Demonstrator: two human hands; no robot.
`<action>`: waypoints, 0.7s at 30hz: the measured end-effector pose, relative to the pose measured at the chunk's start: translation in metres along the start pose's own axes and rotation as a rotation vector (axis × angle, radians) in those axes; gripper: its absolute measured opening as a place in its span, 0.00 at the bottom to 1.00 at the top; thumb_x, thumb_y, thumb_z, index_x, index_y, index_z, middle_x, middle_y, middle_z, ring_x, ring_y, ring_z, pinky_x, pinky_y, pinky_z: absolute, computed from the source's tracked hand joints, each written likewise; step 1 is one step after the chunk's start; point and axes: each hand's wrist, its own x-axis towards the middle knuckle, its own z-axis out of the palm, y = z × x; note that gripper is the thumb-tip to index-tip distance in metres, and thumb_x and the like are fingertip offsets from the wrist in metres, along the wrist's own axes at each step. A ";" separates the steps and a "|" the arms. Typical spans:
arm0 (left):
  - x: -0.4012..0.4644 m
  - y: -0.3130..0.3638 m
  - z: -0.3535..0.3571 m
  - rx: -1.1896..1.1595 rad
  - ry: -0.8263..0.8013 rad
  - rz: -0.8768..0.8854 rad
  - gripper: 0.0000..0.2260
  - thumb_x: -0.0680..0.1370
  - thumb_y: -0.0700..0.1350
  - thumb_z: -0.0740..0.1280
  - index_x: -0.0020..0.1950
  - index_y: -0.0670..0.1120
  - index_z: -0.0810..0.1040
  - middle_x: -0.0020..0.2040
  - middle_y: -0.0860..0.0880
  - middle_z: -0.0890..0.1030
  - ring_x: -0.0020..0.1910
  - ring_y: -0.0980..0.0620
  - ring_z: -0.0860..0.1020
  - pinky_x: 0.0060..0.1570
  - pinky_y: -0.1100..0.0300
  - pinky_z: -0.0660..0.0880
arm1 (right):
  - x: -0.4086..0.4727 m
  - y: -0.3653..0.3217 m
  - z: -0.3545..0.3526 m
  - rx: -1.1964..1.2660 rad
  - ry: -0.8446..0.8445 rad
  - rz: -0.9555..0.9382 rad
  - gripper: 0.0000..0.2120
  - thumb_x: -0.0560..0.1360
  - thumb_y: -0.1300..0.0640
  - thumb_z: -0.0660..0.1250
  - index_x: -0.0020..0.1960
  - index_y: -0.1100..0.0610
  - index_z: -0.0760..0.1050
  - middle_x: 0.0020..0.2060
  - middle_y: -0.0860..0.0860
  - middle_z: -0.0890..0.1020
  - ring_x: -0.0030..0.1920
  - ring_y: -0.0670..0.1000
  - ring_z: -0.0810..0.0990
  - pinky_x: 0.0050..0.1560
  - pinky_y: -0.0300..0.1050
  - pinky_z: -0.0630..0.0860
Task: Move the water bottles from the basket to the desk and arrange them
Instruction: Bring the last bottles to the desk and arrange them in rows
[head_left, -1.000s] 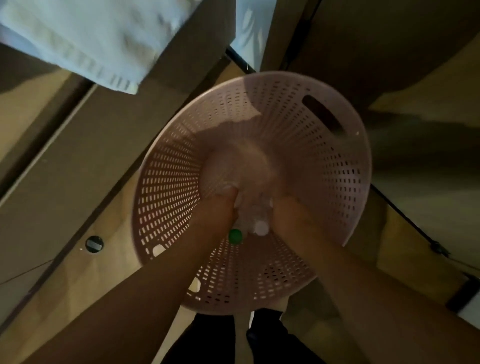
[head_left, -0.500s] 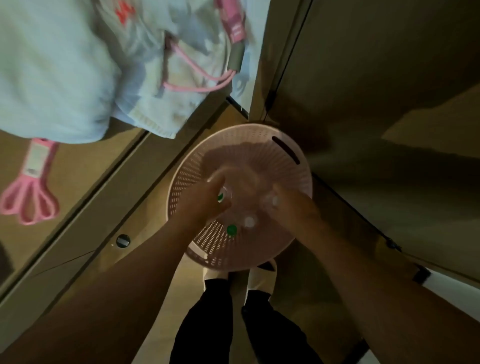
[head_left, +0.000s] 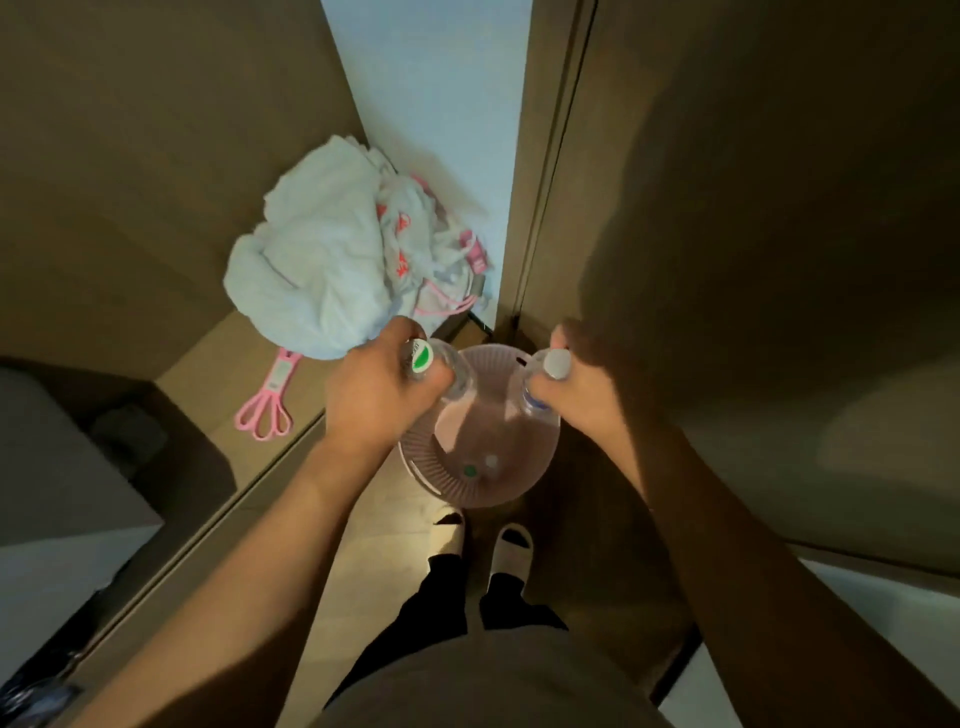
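Note:
A round pink perforated basket (head_left: 423, 470) stands on the floor in front of my feet. My left hand (head_left: 371, 400) is shut on a clear water bottle with a green cap (head_left: 422, 358), held high above the basket. My right hand (head_left: 587, 389) grips a clear water bottle with a white cap (head_left: 556, 362), also lifted over the basket. Two more bottles stay at the basket's bottom, showing a green cap (head_left: 470, 471) and a white cap (head_left: 491, 460). The wooden desk (head_left: 218, 374) lies to the left.
On the desk lie a heap of white cloth and plastic bags (head_left: 332, 270) and a pink plastic tool (head_left: 267, 402). A dark wooden panel (head_left: 727, 208) rises on the right. My feet in white slippers (head_left: 511, 540) stand just behind the basket.
Both hands have come up out of the basket, each with a bottle. The view has pulled back from the basket, and the desk and my feet have come into sight.

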 end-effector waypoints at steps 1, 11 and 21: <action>-0.006 0.004 -0.011 -0.030 0.035 -0.012 0.11 0.74 0.55 0.71 0.47 0.50 0.76 0.34 0.51 0.80 0.34 0.49 0.79 0.32 0.54 0.76 | -0.006 -0.009 -0.005 -0.012 -0.014 0.002 0.19 0.65 0.38 0.63 0.51 0.44 0.64 0.44 0.52 0.80 0.47 0.57 0.81 0.51 0.58 0.80; -0.037 -0.013 -0.065 -0.134 0.243 -0.086 0.11 0.68 0.54 0.70 0.43 0.48 0.79 0.34 0.52 0.82 0.33 0.52 0.81 0.32 0.52 0.79 | -0.050 -0.081 -0.020 -0.083 -0.046 -0.180 0.10 0.73 0.53 0.69 0.50 0.49 0.69 0.44 0.49 0.76 0.48 0.52 0.80 0.48 0.53 0.82; -0.093 -0.030 -0.102 -0.177 0.487 -0.349 0.14 0.69 0.58 0.69 0.46 0.48 0.79 0.37 0.56 0.80 0.35 0.62 0.79 0.32 0.69 0.73 | -0.049 -0.141 -0.014 -0.231 -0.208 -0.476 0.13 0.70 0.46 0.71 0.48 0.51 0.72 0.39 0.52 0.80 0.43 0.56 0.79 0.44 0.50 0.79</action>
